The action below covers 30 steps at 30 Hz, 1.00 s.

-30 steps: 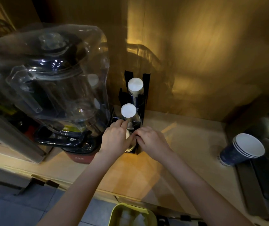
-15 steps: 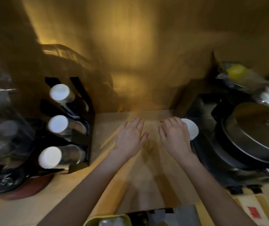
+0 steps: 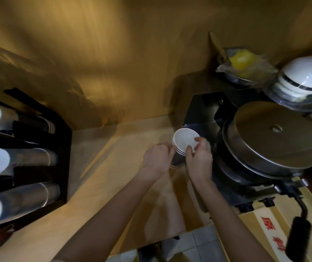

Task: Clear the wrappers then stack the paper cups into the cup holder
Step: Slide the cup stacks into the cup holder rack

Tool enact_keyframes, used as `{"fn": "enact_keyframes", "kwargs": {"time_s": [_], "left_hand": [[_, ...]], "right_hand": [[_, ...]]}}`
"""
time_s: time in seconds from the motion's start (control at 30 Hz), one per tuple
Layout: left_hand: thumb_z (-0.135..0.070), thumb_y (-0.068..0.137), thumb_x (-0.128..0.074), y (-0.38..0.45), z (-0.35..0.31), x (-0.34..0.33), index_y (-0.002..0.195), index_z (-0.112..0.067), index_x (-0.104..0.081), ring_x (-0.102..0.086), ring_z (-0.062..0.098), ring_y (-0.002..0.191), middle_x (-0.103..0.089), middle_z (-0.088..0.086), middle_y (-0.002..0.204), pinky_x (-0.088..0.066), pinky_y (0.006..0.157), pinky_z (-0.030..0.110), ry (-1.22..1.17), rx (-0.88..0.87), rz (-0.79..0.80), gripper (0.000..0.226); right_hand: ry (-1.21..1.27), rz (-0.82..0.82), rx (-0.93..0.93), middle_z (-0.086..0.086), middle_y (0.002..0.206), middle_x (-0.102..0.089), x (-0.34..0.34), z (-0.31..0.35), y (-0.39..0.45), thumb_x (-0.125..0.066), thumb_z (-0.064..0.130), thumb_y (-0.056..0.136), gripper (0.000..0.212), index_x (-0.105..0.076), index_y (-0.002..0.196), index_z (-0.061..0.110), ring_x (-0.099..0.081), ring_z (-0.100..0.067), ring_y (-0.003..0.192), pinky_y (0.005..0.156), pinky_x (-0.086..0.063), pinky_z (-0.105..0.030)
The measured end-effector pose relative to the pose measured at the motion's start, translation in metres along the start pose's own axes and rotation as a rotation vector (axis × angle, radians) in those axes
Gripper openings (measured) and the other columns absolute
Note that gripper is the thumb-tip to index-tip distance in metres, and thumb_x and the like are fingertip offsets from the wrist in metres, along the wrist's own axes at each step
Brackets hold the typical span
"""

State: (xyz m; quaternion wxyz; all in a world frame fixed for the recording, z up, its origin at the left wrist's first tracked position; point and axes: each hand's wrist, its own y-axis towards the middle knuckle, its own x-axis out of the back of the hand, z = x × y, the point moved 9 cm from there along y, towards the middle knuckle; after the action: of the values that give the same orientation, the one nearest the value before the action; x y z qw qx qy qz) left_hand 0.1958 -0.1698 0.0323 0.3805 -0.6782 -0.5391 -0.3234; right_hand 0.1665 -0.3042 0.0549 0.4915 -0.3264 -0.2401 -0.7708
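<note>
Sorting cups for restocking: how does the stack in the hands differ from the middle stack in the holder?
The held stack is short, a few cups, mouth up; the middle holder stack is long, lying sideways, base outward. Both hands grip one; the rack holds the other. Both are nested paper cups.

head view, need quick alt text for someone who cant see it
Both hands, left and right, grip a short stack of paper cups on a wooden counter. A black cup holder with three cup stacks sits far left; a lidded metal pot stands right.
</note>
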Motion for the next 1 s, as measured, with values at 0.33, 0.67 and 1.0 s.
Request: {"fn": "enact_keyframes", "kwargs": {"time_s": [0.33, 0.67, 1.0], "left_hand": [[-0.021, 0.090, -0.045, -0.004, 0.011, -0.020, 0.076, -0.014, -0.059, -0.057, 0.013, 0.058, -0.063, 0.010, 0.074, -0.040, 0.042, 0.010, -0.626, 0.155, 0.230, 0.021], [-0.043, 0.090, -0.038, -0.036, 0.046, -0.015, 0.078, -0.007, -0.061, -0.064, 0.022, 0.071, -0.066, 0.012, 0.078, -0.050, 0.070, 0.029, -1.088, 0.484, 0.389, 0.045], [-0.073, 0.070, -0.042, -0.071, 0.106, 0.068, 0.099, -0.008, -0.064, -0.072, 0.026, 0.074, -0.073, 0.012, 0.084, -0.059, 0.061, 0.028, -1.455, 0.464, 0.325, 0.075]], "right_hand": [[0.433, -0.029, -0.263, -0.018, 0.120, -0.053, -0.013, -0.034, 0.009, -0.061, 0.003, 0.080, 0.043, -0.048, 0.120, -0.003, -0.058, -0.026, 0.086, 0.066, -0.058, -0.027], [0.674, 0.169, -0.239, -0.004, 0.089, -0.060, -0.030, -0.002, -0.009, -0.048, -0.003, 0.087, 0.029, -0.050, 0.116, 0.004, -0.062, -0.023, 0.063, 0.047, -0.056, -0.020], [0.729, 0.401, 0.311, 0.016, 0.112, -0.056, -0.040, 0.118, -0.061, -0.059, 0.004, 0.088, 0.036, -0.048, 0.119, 0.019, -0.063, 0.005, 0.088, 0.072, -0.053, -0.014]]}}
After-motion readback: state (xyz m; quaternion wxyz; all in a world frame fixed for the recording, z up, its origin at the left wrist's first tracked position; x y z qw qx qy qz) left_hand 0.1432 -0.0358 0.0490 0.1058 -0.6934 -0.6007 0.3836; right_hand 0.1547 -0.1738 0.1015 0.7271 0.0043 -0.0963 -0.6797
